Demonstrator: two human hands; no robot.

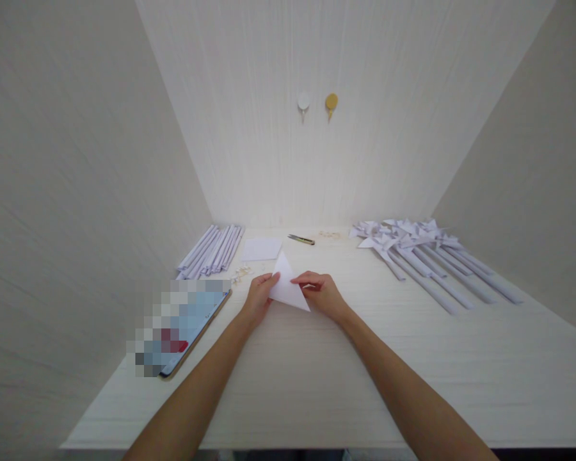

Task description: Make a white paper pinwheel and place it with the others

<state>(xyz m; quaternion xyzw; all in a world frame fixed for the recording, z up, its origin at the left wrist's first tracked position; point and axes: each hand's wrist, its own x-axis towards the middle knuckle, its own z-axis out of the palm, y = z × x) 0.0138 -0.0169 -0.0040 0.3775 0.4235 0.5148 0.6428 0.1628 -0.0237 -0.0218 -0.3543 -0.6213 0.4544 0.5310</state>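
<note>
A white paper folded into a triangle (287,287) is held just above the middle of the pale table (317,378). My left hand (259,297) pinches its left edge, thumb and fingers closed on the sheet. My right hand (322,294) grips the right side of the same paper, fingers curled over it. The triangle's point stands up toward the back wall.
A bundle of rolled white paper sticks (212,250) lies back left, a flat white sheet (261,249) beside it. A utility knife (301,239) rests near the back wall. Several finished paper pinwheels (420,253) lie at right. A tablet (180,326) sits front left. Two wall hooks (317,102).
</note>
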